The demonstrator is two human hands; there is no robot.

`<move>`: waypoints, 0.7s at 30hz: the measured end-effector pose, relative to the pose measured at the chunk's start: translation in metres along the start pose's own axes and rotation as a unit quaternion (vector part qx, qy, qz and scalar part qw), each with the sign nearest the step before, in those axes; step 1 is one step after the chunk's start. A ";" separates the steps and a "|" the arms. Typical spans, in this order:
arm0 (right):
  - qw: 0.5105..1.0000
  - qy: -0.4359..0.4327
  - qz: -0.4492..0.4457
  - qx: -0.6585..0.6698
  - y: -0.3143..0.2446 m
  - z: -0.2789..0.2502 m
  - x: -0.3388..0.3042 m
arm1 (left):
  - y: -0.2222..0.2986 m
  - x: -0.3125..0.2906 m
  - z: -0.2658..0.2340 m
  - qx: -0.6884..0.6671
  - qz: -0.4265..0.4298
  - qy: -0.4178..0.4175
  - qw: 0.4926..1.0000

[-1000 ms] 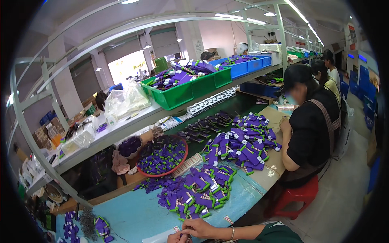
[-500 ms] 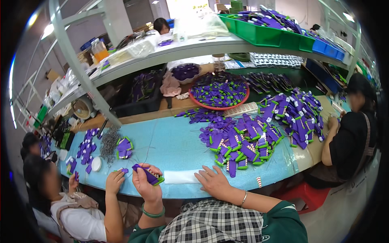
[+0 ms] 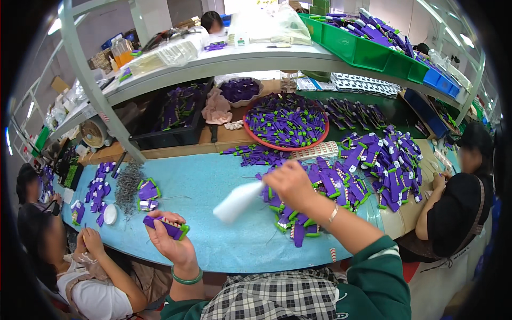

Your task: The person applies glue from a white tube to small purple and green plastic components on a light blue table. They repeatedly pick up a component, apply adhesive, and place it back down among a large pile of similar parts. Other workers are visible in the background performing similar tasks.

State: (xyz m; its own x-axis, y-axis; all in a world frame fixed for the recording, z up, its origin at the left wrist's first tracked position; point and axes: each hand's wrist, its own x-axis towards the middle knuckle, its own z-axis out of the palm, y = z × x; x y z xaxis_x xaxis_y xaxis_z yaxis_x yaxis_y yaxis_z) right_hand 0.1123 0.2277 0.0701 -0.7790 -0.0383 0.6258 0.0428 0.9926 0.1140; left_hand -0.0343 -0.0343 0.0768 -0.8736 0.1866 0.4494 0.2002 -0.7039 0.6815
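My left hand [image 3: 175,246] is closed round a purple plastic piece [image 3: 168,228] with a green end and a striped row along its side, held above the near edge of the table. Raised over the middle of the table, my right hand [image 3: 292,185] pinches one end of a white strip [image 3: 236,204], paper or thin backing sheet. The strip slants down to the left and is smeared by motion. Just behind and below that hand lies a large heap of purple and green pieces [image 3: 333,181], partly hidden by it.
A red-rimmed basket [image 3: 285,148] full of purple pieces stands at the back, beside a black crate [image 3: 169,140]. Grey wires [image 3: 128,188] and a white round lid [image 3: 110,214] lie left. A shelf [image 3: 256,60] spans overhead. Co-workers sit on both sides.
My right hand has lifted the white strip off the table and swung it up and away from me. My left hand has moved left, still holding the purple piece.
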 end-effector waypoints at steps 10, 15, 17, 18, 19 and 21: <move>0.953 -0.148 0.173 0.202 0.105 -0.038 -0.078 | -0.105 -0.043 0.053 0.230 -0.129 -0.453 0.852; 0.935 -0.225 0.237 0.141 0.124 -0.062 -0.153 | -0.135 -0.046 0.112 0.297 0.058 -0.663 0.685; 0.938 -0.241 0.229 0.100 0.108 -0.057 -0.164 | -0.154 -0.052 0.117 0.300 0.018 -0.661 0.687; 0.937 -0.229 0.235 0.119 0.102 -0.056 -0.167 | -0.160 -0.053 0.118 0.319 0.006 -0.672 0.668; 0.937 -0.233 0.234 0.114 0.095 -0.057 -0.169 | -0.161 -0.055 0.117 0.323 0.002 -0.678 0.660; 0.936 -0.240 0.239 0.101 0.077 -0.069 -0.172 | -0.161 -0.059 0.116 0.326 -0.005 -0.695 0.641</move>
State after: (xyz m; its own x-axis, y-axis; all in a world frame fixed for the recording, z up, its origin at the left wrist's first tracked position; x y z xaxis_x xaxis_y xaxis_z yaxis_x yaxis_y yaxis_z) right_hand 0.2921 0.3024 0.0244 -0.8940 0.4241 0.1444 0.3772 0.8864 -0.2682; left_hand 0.0361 0.1472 0.0080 0.2717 0.9380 0.2152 0.7362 -0.3466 0.5813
